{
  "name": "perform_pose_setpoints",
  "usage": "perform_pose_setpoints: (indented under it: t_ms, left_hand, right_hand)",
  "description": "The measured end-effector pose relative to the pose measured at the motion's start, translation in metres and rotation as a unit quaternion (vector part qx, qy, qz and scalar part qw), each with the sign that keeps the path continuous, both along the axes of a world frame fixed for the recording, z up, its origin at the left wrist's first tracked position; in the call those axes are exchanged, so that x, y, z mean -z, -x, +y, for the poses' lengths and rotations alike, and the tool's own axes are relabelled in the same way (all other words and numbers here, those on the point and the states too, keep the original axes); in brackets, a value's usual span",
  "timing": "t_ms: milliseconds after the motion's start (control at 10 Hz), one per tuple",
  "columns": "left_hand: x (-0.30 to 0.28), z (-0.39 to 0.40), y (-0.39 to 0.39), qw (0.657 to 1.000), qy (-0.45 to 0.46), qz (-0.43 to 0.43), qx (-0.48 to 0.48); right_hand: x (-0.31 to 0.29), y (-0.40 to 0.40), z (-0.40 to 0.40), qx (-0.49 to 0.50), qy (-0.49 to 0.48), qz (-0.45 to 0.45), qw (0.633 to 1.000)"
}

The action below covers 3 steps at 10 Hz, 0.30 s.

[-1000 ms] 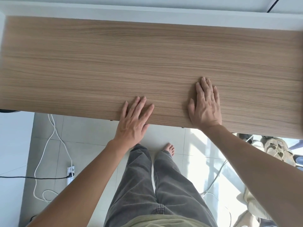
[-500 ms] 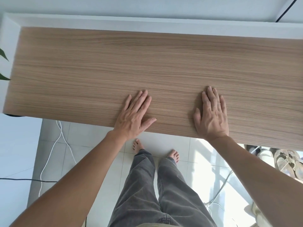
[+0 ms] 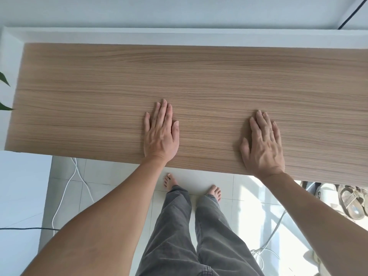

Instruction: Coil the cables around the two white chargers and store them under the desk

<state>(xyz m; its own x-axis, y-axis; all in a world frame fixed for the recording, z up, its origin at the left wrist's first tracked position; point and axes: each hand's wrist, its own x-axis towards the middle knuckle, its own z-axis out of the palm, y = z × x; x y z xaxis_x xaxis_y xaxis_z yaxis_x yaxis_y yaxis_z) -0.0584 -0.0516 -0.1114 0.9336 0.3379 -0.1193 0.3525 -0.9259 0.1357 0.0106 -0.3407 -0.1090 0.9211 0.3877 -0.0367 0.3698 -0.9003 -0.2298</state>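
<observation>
Fingers (image 3: 162,114) of both hands lie flat and nearly together on the desk (image 3: 199,80), holding nothing. Left hand (image 3: 160,134) and right hand (image 3: 262,144) are well apart. Two white cables (image 3: 77,176) run on the floor; no charger shows.

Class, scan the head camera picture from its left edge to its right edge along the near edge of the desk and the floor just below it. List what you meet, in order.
Plant leaves → white cable on the floor → left hand flat on the desk → bare feet → right hand flat on the desk → sandals.
</observation>
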Motion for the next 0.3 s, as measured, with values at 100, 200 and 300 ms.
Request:
perform_pose_setpoints:
  t_ms: [100, 200, 300]
  left_hand:
    - [-0.001, -0.001, -0.001, 1.0, 0.009, 0.004, -0.001]
    - [-0.002, 0.001, -0.002, 1.0, 0.012, -0.002, 0.003]
    - [-0.003, 0.001, -0.002, 1.0, 0.014, 0.004, -0.003]
  right_hand:
    - [0.0, 0.001, 0.001, 0.001, -0.014, -0.004, 1.0]
    - [0.004, -0.003, -0.001, 0.006, -0.03, 0.012, 0.999]
    - [-0.016, -0.007, 0.001, 0.024, -0.119, 0.111, 0.986]
